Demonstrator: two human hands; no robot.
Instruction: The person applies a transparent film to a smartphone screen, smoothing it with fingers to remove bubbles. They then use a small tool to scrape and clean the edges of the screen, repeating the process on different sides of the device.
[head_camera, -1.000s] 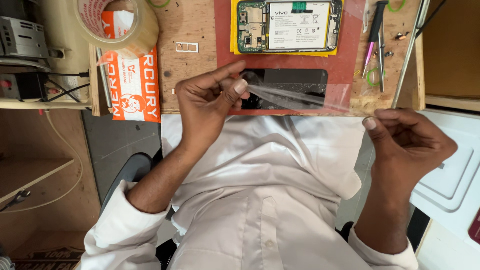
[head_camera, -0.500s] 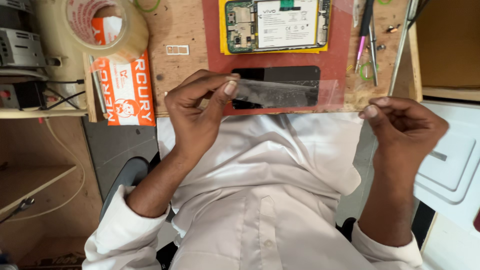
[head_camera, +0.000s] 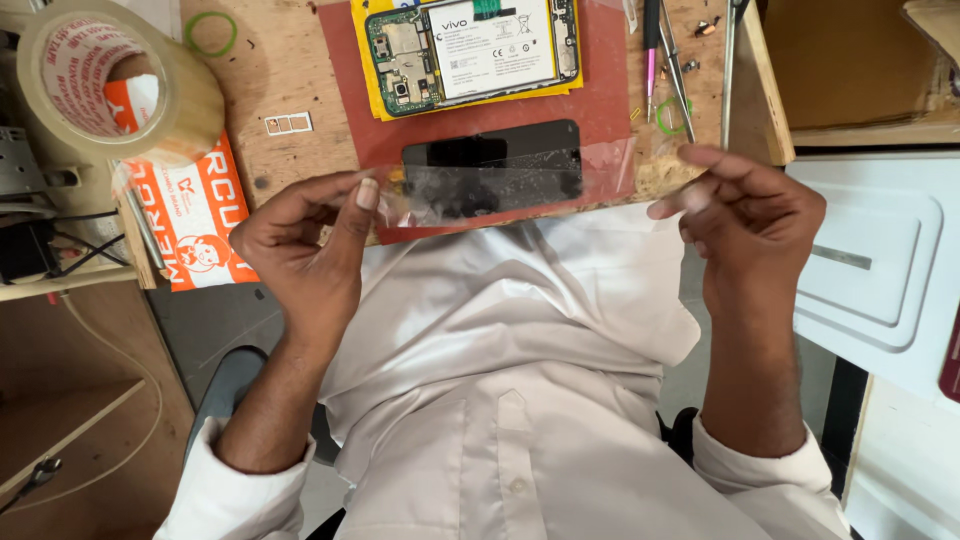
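A strip of clear film (head_camera: 510, 185) is stretched flat between the two hands, just above the near edge of the red work mat (head_camera: 350, 130). It is see-through with a faint speckle or dust on it, and through it shows the black phone panel (head_camera: 490, 150) that lies on the mat. The film looks almost weightless and limp: it probably keeps its flat shape only because it is pulled taut, and would likely curl, crease or cling to itself if one end went slack. If it has an adhesive face, that face would pick up prints and grit easily, so the short ends seem the best places to hold it, with only the fingertips.

The left hand (head_camera: 305, 245) pinches the film's left end between thumb and forefinger, the other fingers curled in. The right hand (head_camera: 745, 225) grips the right end with its fingertips closed on it, though the film's edge there is hard to make out.

On the far side of the mat an opened phone (head_camera: 470, 50) lies face down on a yellow sheet, its battery and circuit board bare. Right of the mat lie tweezers (head_camera: 728, 60), a pink-tipped tool (head_camera: 652, 50) and a green rubber band (head_camera: 672, 118). Left of the mat are a small card tray (head_camera: 288, 123), another green band (head_camera: 210, 33), a roll of packing tape (head_camera: 110, 85) and an orange printed box (head_camera: 205, 225).
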